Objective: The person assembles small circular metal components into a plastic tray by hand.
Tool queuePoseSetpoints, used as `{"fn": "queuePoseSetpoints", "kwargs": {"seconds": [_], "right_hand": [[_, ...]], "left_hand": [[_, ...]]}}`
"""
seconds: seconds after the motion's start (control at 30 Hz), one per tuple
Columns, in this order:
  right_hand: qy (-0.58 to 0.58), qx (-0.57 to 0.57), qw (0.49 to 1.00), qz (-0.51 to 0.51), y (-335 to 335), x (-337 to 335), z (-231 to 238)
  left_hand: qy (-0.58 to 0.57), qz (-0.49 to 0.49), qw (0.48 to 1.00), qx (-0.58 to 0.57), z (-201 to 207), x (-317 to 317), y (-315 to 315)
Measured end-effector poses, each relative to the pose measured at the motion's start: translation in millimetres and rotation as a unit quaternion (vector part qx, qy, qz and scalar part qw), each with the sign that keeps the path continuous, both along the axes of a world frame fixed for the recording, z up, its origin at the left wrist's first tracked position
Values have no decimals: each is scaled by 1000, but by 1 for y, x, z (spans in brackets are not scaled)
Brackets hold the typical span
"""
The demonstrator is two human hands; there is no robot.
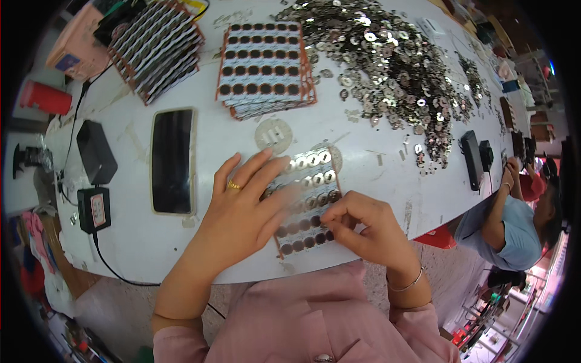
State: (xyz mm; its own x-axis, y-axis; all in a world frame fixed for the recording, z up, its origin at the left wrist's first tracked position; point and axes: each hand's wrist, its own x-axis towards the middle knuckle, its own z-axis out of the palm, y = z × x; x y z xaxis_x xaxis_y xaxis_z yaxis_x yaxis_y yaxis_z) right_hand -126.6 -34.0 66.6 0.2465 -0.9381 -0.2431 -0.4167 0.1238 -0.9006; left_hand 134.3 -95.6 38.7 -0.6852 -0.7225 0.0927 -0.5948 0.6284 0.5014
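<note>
In front of me lies a circuit board panel (307, 243) with rows of round dark spots. Shiny metal discs (312, 160) cover spots in its upper rows, while the lowest rows show dark circles. My left hand (245, 209) lies over the panel's left side with its fingers apart; some fingertips are smeared by motion. At the panel's right edge, my right hand (369, 228) is closed in a pinch, thumb and forefinger together beside a lower row. Whatever small thing sits between those fingertips is hidden.
Two stacks of similar panels (261, 60) (158, 45) stand at the back. A large heap of metal discs (399, 72) spreads over the far right. A phone (172, 160) and black adapters (95, 152) lie left; another adapter (471, 160) lies right. Another person (505, 227) sits farther right.
</note>
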Motion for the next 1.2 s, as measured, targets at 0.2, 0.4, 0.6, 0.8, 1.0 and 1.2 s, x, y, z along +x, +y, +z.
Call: {"fn": "queuePoseSetpoints", "kwargs": {"seconds": [0.2,0.4,0.6,0.8,1.0,1.2], "right_hand": [[30,-68,996,49,7,51,-14],[80,-106,990,55,7,64,-20],[107,-125,986,36,11,69,-20],[88,-48,995,-16,11,70,-19],[127,-141,982,25,18,67,-29],[204,-224,952,48,16,75,-26]], "left_hand": [[63,9,997,32,-5,5,-3],[86,13,996,23,-13,7,1],[89,17,996,15,-17,5,3],[72,29,997,5,-15,5,4],[75,27,997,14,-10,5,2],[61,28,997,24,-5,5,4]]}}
